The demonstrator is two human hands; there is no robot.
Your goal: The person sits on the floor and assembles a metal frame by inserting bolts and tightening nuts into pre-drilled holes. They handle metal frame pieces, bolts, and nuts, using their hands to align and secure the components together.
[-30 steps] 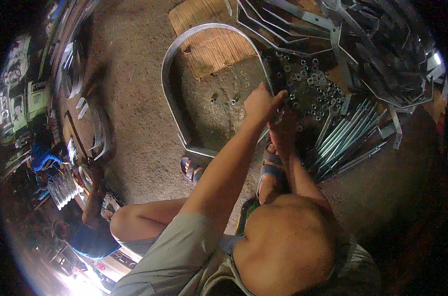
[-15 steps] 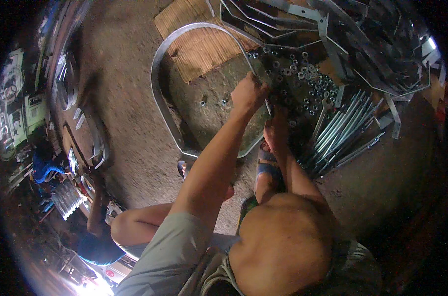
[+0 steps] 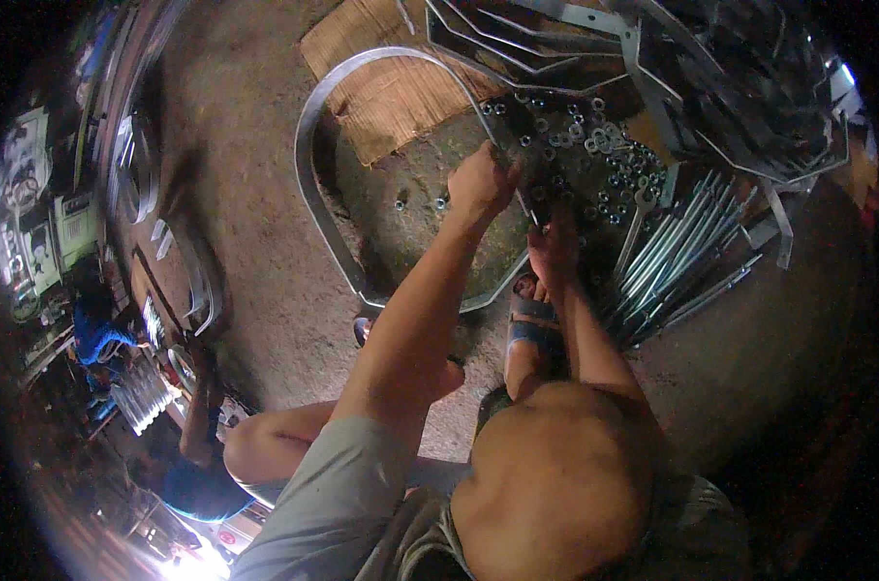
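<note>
One grey metal hoop [image 3: 306,155] in front of the person, over the floor [image 3: 246,194]. Long axis runs away from the person, far end leaning slightly left. Rounded end points away; near end is angular, with straight stretches meeting at corners. Whether the held side is lifted clear of the floor: cannot tell.

Both hands are at the hoop's right side. Left hand [image 3: 485,182]: fingers curled closed round the band, about midway along that side; fingertips hidden. Right hand [image 3: 554,250]: next to it on the near side, half curled at the lower part of the same side, where a band end shows by the fingers. Firm grip or mere touch there: cannot tell.

Around the hoop: cardboard sheet [image 3: 381,107] under or behind its rounded end. Two small nuts [image 3: 400,205] lie within it. Loose washers [image 3: 591,145] and more nuts scattered to its right. Farther right, a wrench [image 3: 633,228], handle toward the person, and beside that a bundle of rods [image 3: 686,252] slanting away rightward. Beyond the hoop, right, a heap of bent metal straps [image 3: 749,97]. Sandalled foot [image 3: 531,324] just off its near right corner. Well left of the hoop, curved strips [image 3: 202,281]; farther left and nearer, a co-worker in blue [image 3: 207,489].
</note>
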